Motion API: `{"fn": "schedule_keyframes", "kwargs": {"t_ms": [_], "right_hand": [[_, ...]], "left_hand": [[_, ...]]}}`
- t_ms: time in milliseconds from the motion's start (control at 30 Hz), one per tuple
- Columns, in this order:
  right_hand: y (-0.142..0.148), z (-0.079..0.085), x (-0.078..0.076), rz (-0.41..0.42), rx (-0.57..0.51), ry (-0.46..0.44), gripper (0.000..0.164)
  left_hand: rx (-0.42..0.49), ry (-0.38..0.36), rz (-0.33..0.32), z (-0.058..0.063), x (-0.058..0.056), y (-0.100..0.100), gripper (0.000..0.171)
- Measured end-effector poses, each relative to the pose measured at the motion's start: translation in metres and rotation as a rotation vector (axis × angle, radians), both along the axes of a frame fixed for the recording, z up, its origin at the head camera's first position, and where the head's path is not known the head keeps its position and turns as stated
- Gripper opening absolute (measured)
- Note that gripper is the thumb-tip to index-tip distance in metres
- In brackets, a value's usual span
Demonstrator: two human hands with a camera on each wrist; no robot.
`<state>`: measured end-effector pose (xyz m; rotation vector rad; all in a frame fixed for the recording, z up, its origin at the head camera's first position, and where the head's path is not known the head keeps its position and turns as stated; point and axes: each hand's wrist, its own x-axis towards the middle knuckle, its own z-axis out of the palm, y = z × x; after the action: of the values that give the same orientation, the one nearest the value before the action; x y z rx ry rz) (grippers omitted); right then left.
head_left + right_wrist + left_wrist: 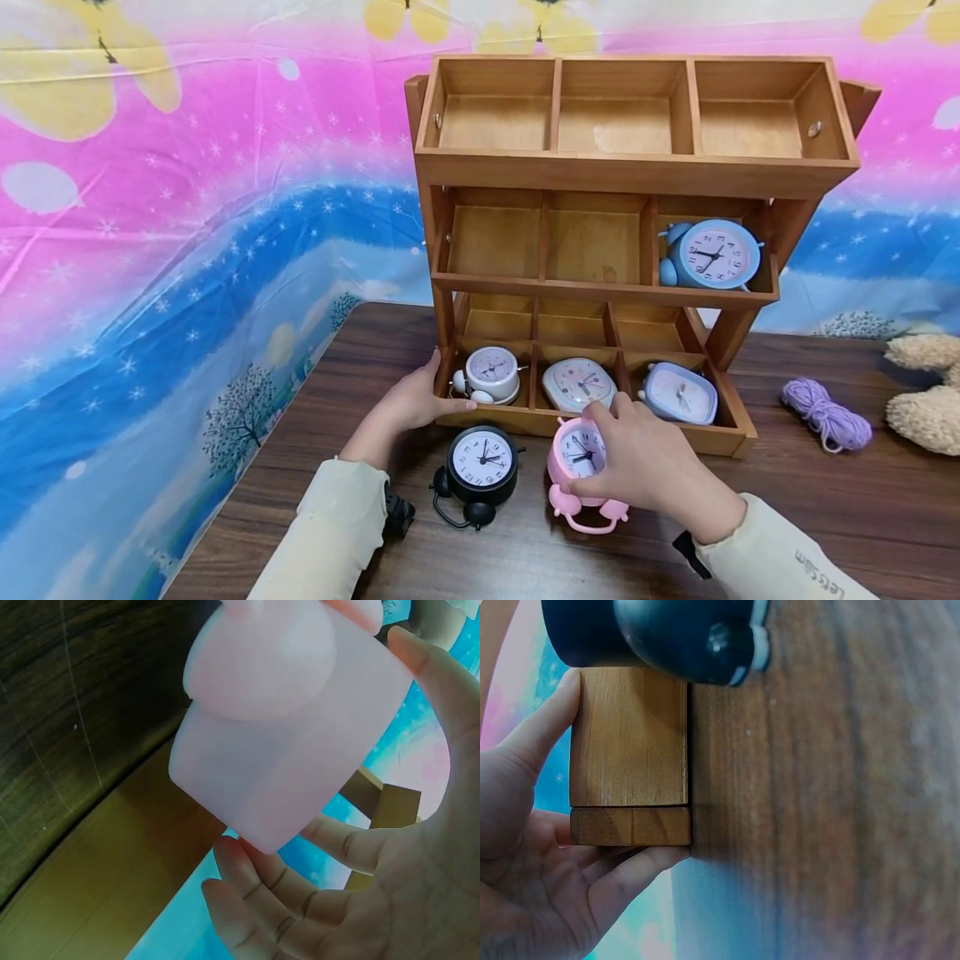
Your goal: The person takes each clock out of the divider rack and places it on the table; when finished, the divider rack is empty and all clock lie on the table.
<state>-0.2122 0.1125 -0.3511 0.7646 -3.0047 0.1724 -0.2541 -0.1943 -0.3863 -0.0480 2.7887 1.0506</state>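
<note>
Two alarm clocks lay in front of the three-tier wooden shelf (pixel 637 173), and the right grip (pixel 651 457) was pinching one of them, the pink twin-bell alarm clock (pixel 579 450). Its thumb pressed the side near the bells while the fingertips met the edge towards the shelf, so the body sat between thumb and fingers with the palm off to its right. The clock was tilted back, dial up, bells and handle towards the person, just before the middle compartment of the bottom tier; whether it had left the worktop (pixel 525 562) could not be told.

The left grip (pixel 415 402) was curled round the left end of that bottom tier, thumb over the front, apparently steadying it. Near it, and apart from the pink one, lay the black twin-bell alarm clock (pixel 482 458).

The step in hand looked like picking up the pink clock to stow it, since three clocks stood in the bottom tier and the blue twin-bell alarm clock (pixel 718 254) in the middle tier's right compartment. The next move seemed to call for a lift clear of the front panel, the pinch kept off the dial and the shelf held steady.
</note>
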Motion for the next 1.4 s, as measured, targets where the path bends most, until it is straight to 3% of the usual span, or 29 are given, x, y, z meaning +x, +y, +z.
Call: {"fn": "schedule_keyframes", "kwargs": {"t_ms": [1400], "right_hand": [[0.001,-0.017,-0.004,-0.035,0.029,-0.107,0.094]], "left_hand": [[0.009,0.011,-0.002,-0.001,0.000,0.000,0.112]]}}
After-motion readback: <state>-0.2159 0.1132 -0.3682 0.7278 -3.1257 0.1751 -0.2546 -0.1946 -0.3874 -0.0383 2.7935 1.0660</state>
